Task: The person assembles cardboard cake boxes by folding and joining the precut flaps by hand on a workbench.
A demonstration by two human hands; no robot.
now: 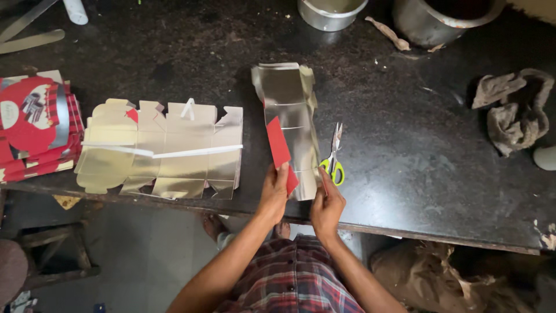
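A flat, shiny gold cardboard box piece (pixel 288 116), still unfolded, lies on the black stone table (pixel 417 150), near its front edge. One flap of it is turned up and shows a red side (pixel 278 142). The left hand (pixel 274 194) holds the bottom of this red flap, with the fingers closed on it. The right hand (pixel 326 206) pinches the lower right edge of the gold piece, thumb on top. Just beside the right hand lie small scissors with green handles (pixel 334 159), touching the table and close to the gold piece. To the left lies a stack of flat gold box cut-outs (pixel 162 153), spread wide, with thin white strips across it. Farther left, at the table's end, sits a pile of red printed cardboard sheets (pixel 35 127). At the back of the table stand two round metal pots (pixel 330 13). On the right side lies a crumpled grey-brown cloth (pixel 512 110), well apart from the hands. The person wears a red checked shirt (pixel 289 278).
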